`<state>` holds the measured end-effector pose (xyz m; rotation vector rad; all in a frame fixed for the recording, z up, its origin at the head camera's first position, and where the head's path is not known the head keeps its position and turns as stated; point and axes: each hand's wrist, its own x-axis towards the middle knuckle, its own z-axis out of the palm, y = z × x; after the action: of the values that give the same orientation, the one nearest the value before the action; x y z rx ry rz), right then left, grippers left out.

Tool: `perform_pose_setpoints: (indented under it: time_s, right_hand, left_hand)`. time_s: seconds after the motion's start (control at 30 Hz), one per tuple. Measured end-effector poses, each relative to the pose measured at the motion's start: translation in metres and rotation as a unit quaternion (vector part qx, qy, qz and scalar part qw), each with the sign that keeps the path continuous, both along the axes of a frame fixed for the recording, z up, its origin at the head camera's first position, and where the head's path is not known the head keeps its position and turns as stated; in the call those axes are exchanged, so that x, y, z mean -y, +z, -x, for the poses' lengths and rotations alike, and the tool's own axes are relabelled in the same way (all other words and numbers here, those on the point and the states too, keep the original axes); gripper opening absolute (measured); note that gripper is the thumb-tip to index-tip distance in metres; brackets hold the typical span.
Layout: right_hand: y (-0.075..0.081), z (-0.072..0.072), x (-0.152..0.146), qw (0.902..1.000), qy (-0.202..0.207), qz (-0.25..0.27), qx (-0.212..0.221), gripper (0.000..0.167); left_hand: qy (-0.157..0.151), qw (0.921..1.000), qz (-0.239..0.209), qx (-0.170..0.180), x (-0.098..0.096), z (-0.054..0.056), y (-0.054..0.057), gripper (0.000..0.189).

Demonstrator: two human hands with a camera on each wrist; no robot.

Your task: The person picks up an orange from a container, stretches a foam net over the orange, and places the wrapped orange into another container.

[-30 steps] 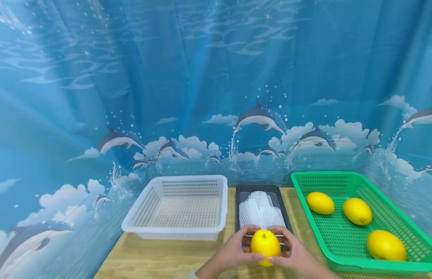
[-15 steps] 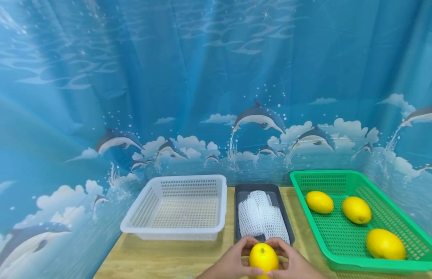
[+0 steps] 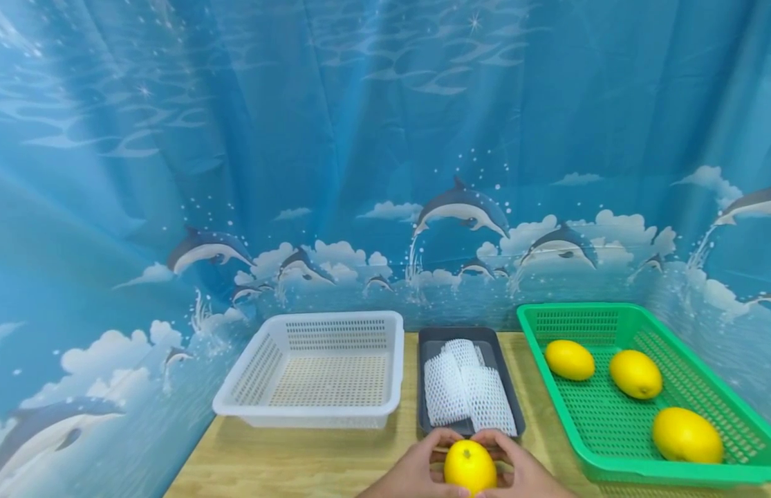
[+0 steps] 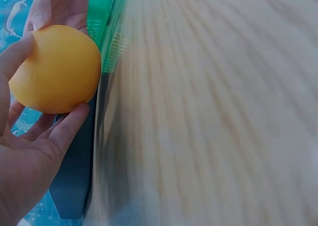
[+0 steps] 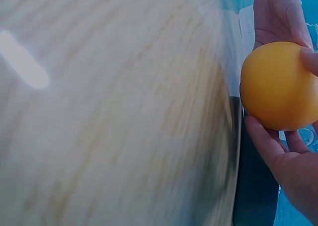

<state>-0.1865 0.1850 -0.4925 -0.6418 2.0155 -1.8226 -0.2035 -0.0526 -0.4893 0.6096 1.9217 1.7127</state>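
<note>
Both hands grip one yellow lemon (image 3: 469, 465) at the near edge of the head view, its stem end facing up. My left hand (image 3: 415, 469) curls round its left side, and my right hand (image 3: 523, 469) round its right. The wrist views show fingers and thumbs spread about the lemon's smooth skin, held up above the table surface. Just beyond the hands lies a dark tray (image 3: 427, 340) bearing several white foam net sleeves (image 3: 489, 400). Part of the lemon's lower side is cut off by the head view's bottom edge.
A white perforated basket (image 3: 323, 411) stands at left with nothing in it. At right, a green basket (image 3: 599, 415) holds three lemons (image 3: 636, 374). All sit on a wooden table (image 3: 267, 460), before a blue dolphin-print curtain (image 3: 360, 138).
Both hands have drawn the lemon back from over the tray's near end toward the body, moving mostly in the first half second. The tray's front and sleeves show more fully.
</note>
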Motion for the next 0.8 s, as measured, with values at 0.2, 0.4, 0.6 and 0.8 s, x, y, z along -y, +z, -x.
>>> perform_pose_setpoints:
  time_s: [0.2, 0.4, 0.6, 0.8]
  right_hand:
    - [-0.0018, -0.0001, 0.0027, 0.9998, -0.009, -0.016, 0.003, 0.063]
    - [-0.0046, 0.0026, 0.0032, 0.9996, -0.010, -0.015, 0.024, 0.062]
    - [-0.0042, 0.0023, 0.0034, 0.9997, -0.008, -0.013, 0.021, 0.062]
    - [0.0045, 0.0011, 0.0013, 0.9974, -0.026, -0.058, -0.035, 0.066]
  left_hand:
    - [0.005, 0.9999, 0.010, 0.001, 0.0006, 0.0003, -0.0034, 0.054]
    - [-0.002, 0.9999, 0.001, 0.012, 0.0007, 0.0011, -0.0070, 0.052]
    - [0.012, 0.9997, 0.013, 0.015, -0.0009, 0.0005, -0.0057, 0.052]
    - [-0.002, 1.0000, 0.004, 0.002, -0.0018, -0.0001, -0.0049, 0.051]
